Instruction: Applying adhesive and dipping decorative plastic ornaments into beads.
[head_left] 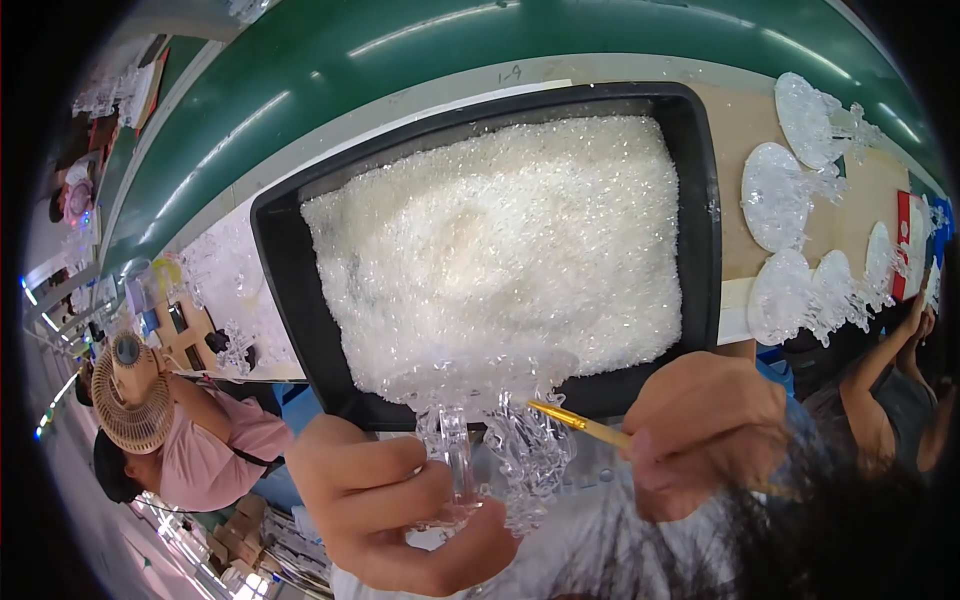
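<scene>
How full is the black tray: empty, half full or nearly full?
Nearly full: the black tray holds a heap of clear beads spreading almost wall to wall.

The left hand point(390, 500) closed its grip around a clear plastic piece point(480, 440) with dangling crystal-like strands, held just over the near rim of a black tray point(285, 270) heaped with tiny clear beads point(500, 240). The right hand point(710, 430) pinched a thin gold-tipped tool point(575, 422), its tip touching the strands. Finished clear pieces point(800, 200) lay on the bench point(740, 110) to the right, beside a green conveyor belt point(400, 50).
</scene>
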